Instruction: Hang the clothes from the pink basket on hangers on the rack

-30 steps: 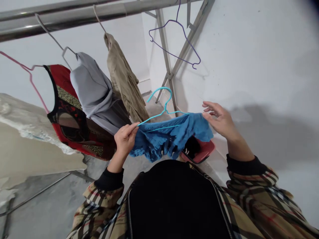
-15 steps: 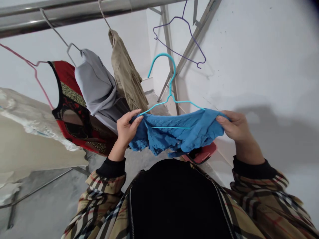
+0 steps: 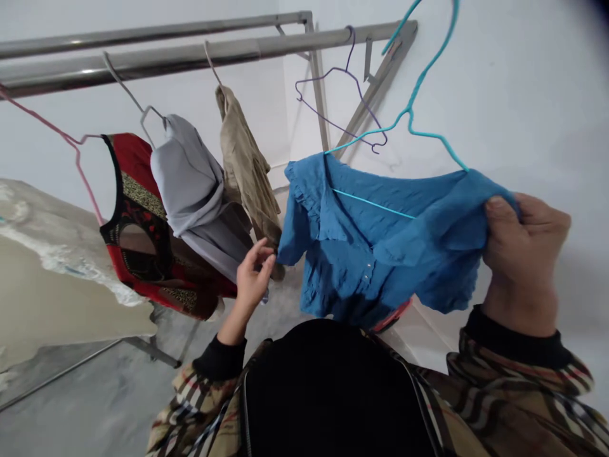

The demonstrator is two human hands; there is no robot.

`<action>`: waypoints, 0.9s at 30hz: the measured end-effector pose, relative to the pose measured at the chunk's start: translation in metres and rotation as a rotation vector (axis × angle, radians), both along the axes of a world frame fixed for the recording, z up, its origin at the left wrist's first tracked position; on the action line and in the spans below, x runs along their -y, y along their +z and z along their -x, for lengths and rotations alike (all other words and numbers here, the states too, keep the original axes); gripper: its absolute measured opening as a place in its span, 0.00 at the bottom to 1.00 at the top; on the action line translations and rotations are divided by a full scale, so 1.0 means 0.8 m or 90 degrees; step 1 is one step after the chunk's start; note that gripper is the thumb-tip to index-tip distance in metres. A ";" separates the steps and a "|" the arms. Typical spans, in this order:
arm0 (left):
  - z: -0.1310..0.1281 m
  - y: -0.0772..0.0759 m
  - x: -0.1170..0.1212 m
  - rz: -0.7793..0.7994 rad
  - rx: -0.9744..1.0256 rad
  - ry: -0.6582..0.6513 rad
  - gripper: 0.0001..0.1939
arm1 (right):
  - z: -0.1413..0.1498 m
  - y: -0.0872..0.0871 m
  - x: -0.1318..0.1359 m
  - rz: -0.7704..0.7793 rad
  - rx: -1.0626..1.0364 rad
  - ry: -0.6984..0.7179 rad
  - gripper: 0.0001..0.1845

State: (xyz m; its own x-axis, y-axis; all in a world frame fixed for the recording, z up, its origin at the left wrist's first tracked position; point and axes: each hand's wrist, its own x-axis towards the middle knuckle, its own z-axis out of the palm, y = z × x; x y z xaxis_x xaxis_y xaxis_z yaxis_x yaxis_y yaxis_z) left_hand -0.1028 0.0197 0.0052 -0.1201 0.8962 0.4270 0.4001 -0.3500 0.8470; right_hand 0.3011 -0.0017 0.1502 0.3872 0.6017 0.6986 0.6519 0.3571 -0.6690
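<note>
A blue short-sleeved blouse (image 3: 347, 254) with a collar and small buttons hangs on a turquoise hanger (image 3: 428, 70). My right hand (image 3: 526, 247) is closed on the blouse's shoulder at the right, thumb on top, and holds it up with the hanger. My left hand (image 3: 254, 276) is just left of the blouse's other sleeve, its fingers loosely curled and apart, with nothing visible between them. The hanger's hook points up and is cut off by the top edge of the view.
A metal rail (image 3: 166, 60) crosses the top. From it hang a red patterned garment (image 3: 137, 178), a grey garment (image 3: 185, 171), a khaki garment (image 3: 242, 158) and a bare purple hanger (image 3: 333, 111). Part of a red basin (image 3: 394, 315) shows below the blouse. A white wall stands at right.
The blouse and hanger have risen and moved right with my right hand, and the blouse hangs more unfolded. My left hand has let go of it and moved lower. The view shows more rail.
</note>
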 end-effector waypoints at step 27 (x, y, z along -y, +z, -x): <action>-0.016 -0.024 0.066 0.173 0.047 0.044 0.18 | 0.136 -0.030 -0.294 0.104 0.083 0.224 0.16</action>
